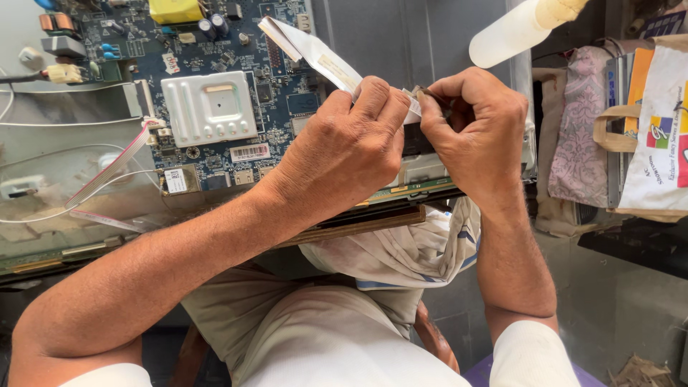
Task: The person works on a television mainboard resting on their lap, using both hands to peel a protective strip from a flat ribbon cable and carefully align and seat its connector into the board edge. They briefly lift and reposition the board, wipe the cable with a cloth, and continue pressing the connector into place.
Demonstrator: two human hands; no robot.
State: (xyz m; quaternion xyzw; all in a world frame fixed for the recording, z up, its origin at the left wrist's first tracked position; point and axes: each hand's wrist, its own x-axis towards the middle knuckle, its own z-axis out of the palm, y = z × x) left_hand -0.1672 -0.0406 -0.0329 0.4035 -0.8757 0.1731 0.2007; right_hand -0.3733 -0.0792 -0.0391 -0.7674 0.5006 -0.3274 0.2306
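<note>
Left hand (pixel 351 147) pinching white flat ribbon cable (pixel 308 46), kept taut above blue circuit board (pixel 215 79). Right hand (pixel 476 136) clenched on cable's end just beside left fingertips, steadying it over the connector strip.

I pinch a white flat ribbon cable (pixel 315 54) between my 2 hands. It runs flat and slightly twisted from my fingertips up and leftward across the blue circuit board (pixel 215 72), its free end lifted above the board's upper edge.
</note>
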